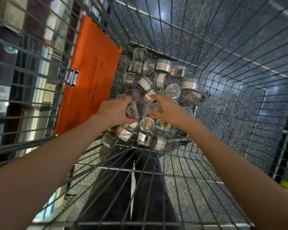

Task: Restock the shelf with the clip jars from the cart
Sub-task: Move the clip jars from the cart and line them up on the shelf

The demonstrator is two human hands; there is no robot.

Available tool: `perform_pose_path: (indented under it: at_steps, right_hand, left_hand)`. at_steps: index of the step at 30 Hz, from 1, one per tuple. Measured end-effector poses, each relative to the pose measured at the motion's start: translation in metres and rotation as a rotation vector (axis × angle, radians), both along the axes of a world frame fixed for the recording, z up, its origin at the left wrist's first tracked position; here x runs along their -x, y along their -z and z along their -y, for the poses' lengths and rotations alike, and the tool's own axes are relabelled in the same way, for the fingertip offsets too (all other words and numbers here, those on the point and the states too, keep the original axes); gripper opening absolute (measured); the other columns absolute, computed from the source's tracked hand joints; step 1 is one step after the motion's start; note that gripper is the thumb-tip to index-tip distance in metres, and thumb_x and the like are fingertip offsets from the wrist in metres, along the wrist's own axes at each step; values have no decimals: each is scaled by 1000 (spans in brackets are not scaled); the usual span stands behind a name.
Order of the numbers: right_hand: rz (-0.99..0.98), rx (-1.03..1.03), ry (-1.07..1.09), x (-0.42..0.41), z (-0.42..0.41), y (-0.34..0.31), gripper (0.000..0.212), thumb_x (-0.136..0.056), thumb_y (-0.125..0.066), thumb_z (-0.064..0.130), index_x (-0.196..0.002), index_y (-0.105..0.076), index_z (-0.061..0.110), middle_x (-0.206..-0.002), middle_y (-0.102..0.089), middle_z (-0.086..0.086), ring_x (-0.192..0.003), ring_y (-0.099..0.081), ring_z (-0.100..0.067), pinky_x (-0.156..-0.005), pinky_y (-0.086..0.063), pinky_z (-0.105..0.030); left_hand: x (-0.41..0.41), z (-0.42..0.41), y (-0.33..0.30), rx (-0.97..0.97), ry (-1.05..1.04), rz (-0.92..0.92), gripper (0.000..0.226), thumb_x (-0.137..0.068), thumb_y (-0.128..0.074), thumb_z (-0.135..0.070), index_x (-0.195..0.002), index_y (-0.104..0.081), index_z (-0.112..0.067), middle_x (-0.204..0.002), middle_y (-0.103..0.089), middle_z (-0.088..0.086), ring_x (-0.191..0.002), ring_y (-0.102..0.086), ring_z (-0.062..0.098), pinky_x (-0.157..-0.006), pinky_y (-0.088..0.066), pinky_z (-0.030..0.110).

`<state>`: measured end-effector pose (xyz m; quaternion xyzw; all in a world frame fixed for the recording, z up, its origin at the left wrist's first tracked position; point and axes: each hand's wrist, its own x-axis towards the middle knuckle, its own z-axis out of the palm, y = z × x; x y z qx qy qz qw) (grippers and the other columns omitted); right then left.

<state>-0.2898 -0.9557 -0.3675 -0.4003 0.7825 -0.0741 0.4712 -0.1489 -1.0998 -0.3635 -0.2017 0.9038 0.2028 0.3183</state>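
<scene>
An orange panel (91, 77) hangs on the cart (223, 67) wall. The left hand (114, 112) reaches down, fingers curled around a clip jar (132, 111). The right hand (167, 108) hovers with fingers spread over the clip jars (161, 77) heaped on the cart floor.
</scene>
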Motion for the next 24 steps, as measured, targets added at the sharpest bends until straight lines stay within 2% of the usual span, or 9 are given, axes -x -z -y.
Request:
perform_pose_path:
  at_steps: [5, 8, 11, 14, 17, 18, 21, 24]
  right_hand:
    - [-204, 58, -174, 4, -1, -11, 71, -90, -53, 46, -148, -21, 20, -155, -19, -2, -142, -17, -22, -115, -20, -49]
    - [-261, 64, -223, 8, 0, -22, 71, -91, -52, 45, -148, -19, 21, -157, -15, -1, -144, -13, -22, -116, -16, -49]
    - [-291, 77, -239, 11, -3, -32, 72, -91, -51, 47, -149, -16, 24, -157, -14, 0, -144, -10, -22, -117, -15, -49]
    - [-334, 95, -273, 11, -9, -31, 69, -92, -48, 48, -149, -18, 23, -156, -17, -1, -144, -13, -23, -117, -15, -48]
    - [-336, 38, -302, 12, -18, -18, 68, -91, -54, 43, -147, -24, 18, -153, -24, -4, -142, -18, -24, -113, -20, -46]
    - [-320, 4, -308, 11, -22, -10, 69, -90, -56, 41, -146, -25, 18, -152, -26, -4, -141, -19, -24, -112, -22, -47]
    - [-276, -102, -335, 6, -35, 14, 70, -88, -60, 42, -144, -28, 17, -149, -29, -6, -140, -21, -25, -109, -27, -48]
    - [-317, -182, -413, 0, -45, 29, 66, -88, -58, 40, -144, -28, 20, -149, -31, -6, -139, -23, -25, -110, -22, -46]
  left_hand:
    - [2, 4, -13, 37, 18, 32, 83, -74, -58, -70, -138, -32, -25, -133, -51, -4, -96, -59, 18, -63, -41, 26]
    - [6, 4, -26, 63, 8, 38, 77, -73, -58, -71, -129, -40, -21, -108, -59, -5, -86, -58, 16, -61, -43, 26]
    - [10, 1, -44, 94, -4, 34, 76, -73, -56, -72, -127, -40, -20, -82, -50, -10, -72, -54, 10, -53, -41, 23]
    - [7, -1, -53, 123, -23, 23, 76, -72, -54, -74, -125, -41, -21, -81, -55, -8, -62, -51, 6, -44, -34, 19]
    - [0, 0, -55, 116, -86, 19, 78, -72, -56, -74, -130, -38, -24, -92, -59, -7, -79, -59, 14, -59, -41, 24]
    - [-3, 0, -55, 117, -91, 27, 80, -72, -56, -74, -133, -36, -26, -90, -56, -7, -80, -57, 16, -61, -42, 26]
    - [-9, 0, -57, 126, -80, 48, 83, -73, -55, -74, -139, -30, -30, -80, -52, -11, -68, -48, 11, -55, -38, 24]
    - [-13, 3, -58, 114, -90, 62, 81, -75, -56, -72, -138, -31, -28, -68, -39, -15, -67, -47, 13, -52, -35, 23]
